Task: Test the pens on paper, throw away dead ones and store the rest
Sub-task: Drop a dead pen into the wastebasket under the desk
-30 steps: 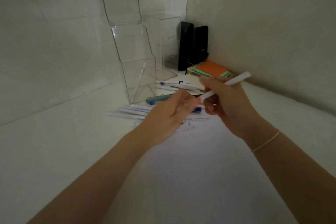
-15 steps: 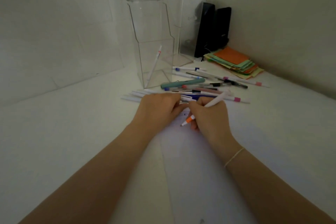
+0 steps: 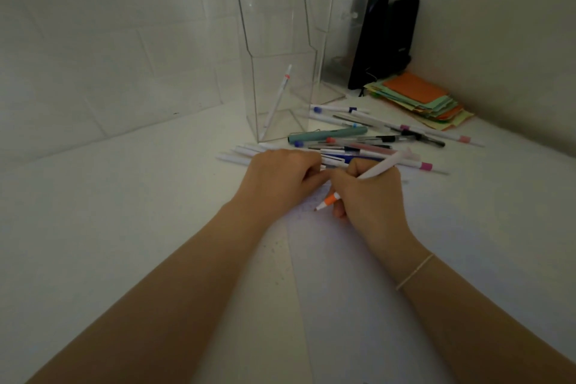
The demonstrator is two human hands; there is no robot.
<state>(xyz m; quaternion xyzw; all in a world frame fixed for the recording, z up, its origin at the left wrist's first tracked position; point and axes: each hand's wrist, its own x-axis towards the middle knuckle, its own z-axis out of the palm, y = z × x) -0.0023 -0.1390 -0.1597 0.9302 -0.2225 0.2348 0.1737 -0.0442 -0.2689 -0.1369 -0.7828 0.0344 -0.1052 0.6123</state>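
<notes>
While the white bench (image 3: 109, 212) carries a sheet of paper (image 3: 389, 305), a clear acrylic holder (image 3: 280, 72) stands behind with one pen (image 3: 276, 104) leaning inside. Loose pens (image 3: 358, 140) lie heaped beyond the hands. The left hand (image 3: 280, 178) rests curled, knuckles down, on the paper's top edge, while the right hand (image 3: 371, 196) grips an orange-tipped pen (image 3: 330, 199), tip on the paper.

White pen (image 3: 378, 169) with an orange band near its tip; white paper (image 3: 389, 274) with faint bluish scribbles; teal marker (image 3: 324, 135); orange, green and yellow notes (image 3: 420, 100); white tabletop (image 3: 124, 212); black stands (image 3: 383, 40) far right.
</notes>
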